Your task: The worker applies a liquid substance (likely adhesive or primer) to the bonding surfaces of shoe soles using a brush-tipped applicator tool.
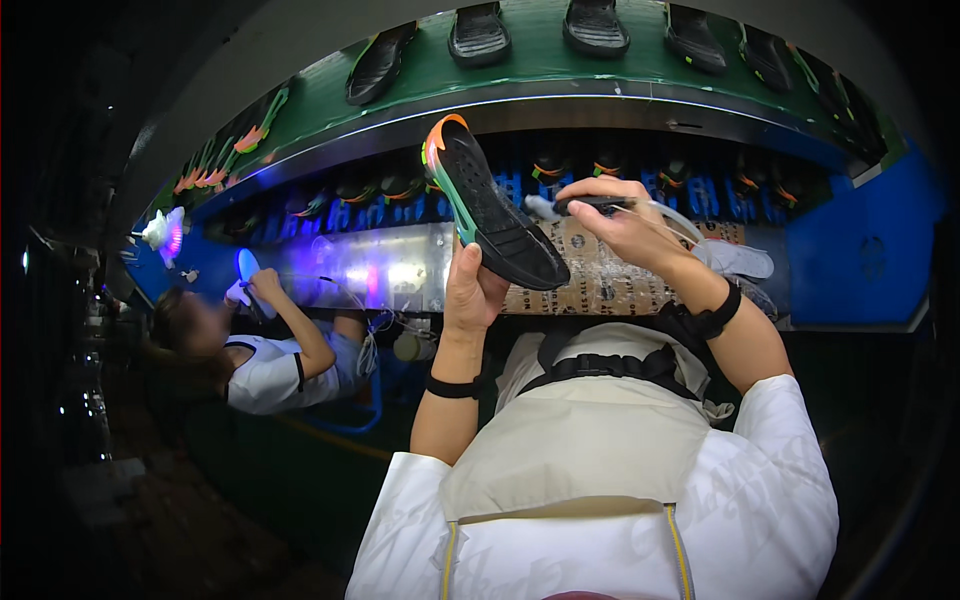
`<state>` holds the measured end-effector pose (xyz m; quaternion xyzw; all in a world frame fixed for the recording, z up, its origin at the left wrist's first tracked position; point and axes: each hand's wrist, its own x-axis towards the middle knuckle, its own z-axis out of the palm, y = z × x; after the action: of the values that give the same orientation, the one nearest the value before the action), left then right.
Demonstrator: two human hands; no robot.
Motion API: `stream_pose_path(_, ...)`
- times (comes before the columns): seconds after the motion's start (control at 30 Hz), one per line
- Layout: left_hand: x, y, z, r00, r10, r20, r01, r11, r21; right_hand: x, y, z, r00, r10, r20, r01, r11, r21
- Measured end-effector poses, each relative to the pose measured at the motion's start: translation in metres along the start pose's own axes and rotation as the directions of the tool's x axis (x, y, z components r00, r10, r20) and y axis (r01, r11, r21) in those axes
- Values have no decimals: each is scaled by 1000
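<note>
One black shoe sole [490, 210], orange at its upper end, tilts above the brown-covered worktop [595, 285], its lower end gripped by the person's left hand [473, 292]; the right hand [632, 225], near it, grasps a small dark object [603, 203].

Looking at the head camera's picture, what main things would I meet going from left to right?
A co-worker in a white top with dark trim, a black shoe sole with orange and green edging held in the left hand, the right hand gripping a small dark handheld tool, a white shoe-shaped piece, a flat blue panel.
</note>
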<state>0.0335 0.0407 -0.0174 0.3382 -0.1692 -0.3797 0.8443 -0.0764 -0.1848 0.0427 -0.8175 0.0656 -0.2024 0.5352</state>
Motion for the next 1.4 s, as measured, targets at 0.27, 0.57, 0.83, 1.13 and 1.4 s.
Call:
stream_pose_path(0.27,-13,2,-10,993,20,-120,-26,998,-56,-4,9,4,1000,-16,-25,12,991,-136)
stream_pose_path(0.57,-13,70,-26,990,-138,5,136,975,-173,-28,24,-13,958,286,-18,-284,955,85)
stream_pose_path(0.83,119,214,-49,904,428,-9,-393,821,-413,-26,38,-6,960,276,33,-278,959,62)
stream_pose_path(1.13,153,224,-132,375,925,53,-23,-48,999,-31,54,-12,925,379,24,-380,925,23)
stream_pose_path(1.4,218,286,-214,702,708,78,366,-452,813,-12,60,-3,916,400,39,-400,916,-11)
